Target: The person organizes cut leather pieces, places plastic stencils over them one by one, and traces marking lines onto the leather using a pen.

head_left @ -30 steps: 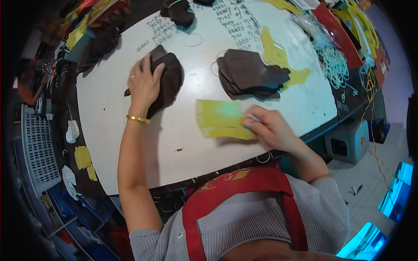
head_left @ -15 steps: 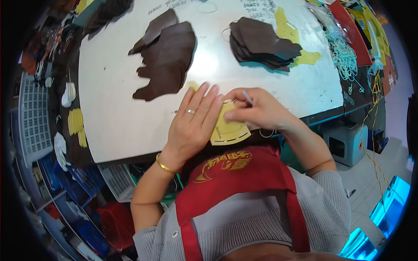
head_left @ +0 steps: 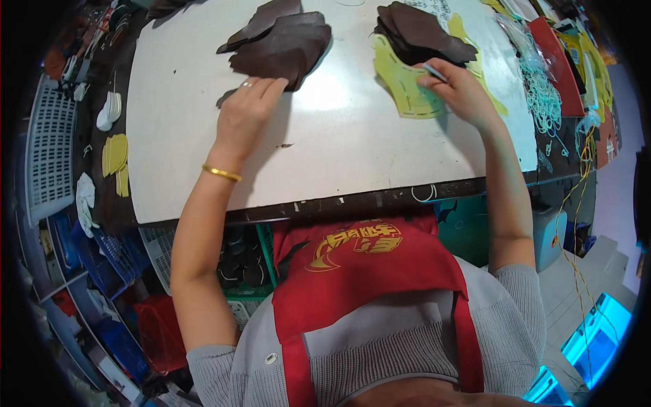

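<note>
My right hand grips a yellow pattern template with dark dashed slots, while a slim grey pen rests between its fingers. The template is held in front of the right-hand stack of dark brown leather pieces. At the near edge of the left-hand pile of brown leather pieces, my left hand has its fingers curled over one piece, whose tip sticks out beside the hand. The fingertips partly cover that piece.
A white board covers the table. Another yellow template lies partly under the right stack. Tangled pale cord and a red box sit at the right. Yellow pieces and a white basket are at the left.
My hands have parted from the near edge. The right carried the template and pen forward and right; the left moved forward onto the left leather pile. The view has shifted slightly.
</note>
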A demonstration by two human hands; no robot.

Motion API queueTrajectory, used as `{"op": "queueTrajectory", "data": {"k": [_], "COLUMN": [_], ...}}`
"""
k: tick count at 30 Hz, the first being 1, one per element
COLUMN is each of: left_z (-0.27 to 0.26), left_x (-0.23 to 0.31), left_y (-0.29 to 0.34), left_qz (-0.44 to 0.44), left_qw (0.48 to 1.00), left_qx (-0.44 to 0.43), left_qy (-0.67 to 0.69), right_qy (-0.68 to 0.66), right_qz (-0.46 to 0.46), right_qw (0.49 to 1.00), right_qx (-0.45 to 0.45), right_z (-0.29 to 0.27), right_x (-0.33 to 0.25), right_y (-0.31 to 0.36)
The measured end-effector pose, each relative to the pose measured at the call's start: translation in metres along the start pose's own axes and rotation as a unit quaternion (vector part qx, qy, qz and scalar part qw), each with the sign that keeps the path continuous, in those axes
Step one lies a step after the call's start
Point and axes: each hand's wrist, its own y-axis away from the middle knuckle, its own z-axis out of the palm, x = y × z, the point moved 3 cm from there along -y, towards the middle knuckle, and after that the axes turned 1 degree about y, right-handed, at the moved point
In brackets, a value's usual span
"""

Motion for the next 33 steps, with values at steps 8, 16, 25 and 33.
{"op": "queueTrajectory", "data": {"k": [8,16,25,33], "left_z": [-0.028,-0.037,-0.031,-0.029], "left_x": [0.136,0.142,0.145,0.138], "left_y": [0.021,0.054,0.061,0.054], "left_qz": [-0.061,-0.215,-0.209,-0.198], "left_qw": [0.980,0.959,0.958,0.967], "left_qx": [-0.009,-0.069,-0.066,-0.071], "left_qy": [0.188,0.171,0.185,0.144], "right_qy": [-0.287,-0.137,-0.043,-0.009], "right_qz": [-0.030,-0.075,-0.103,-0.127], "right_qw": [0.957,0.979,0.982,0.983], "right_qx": [0.012,-0.130,-0.151,-0.132], "right_z": [0.026,0.083,0.094,0.098], "right_x": [-0.060,-0.088,-0.095,-0.090], "right_y": [0.013,-0.001,-0.008,-0.015]}}
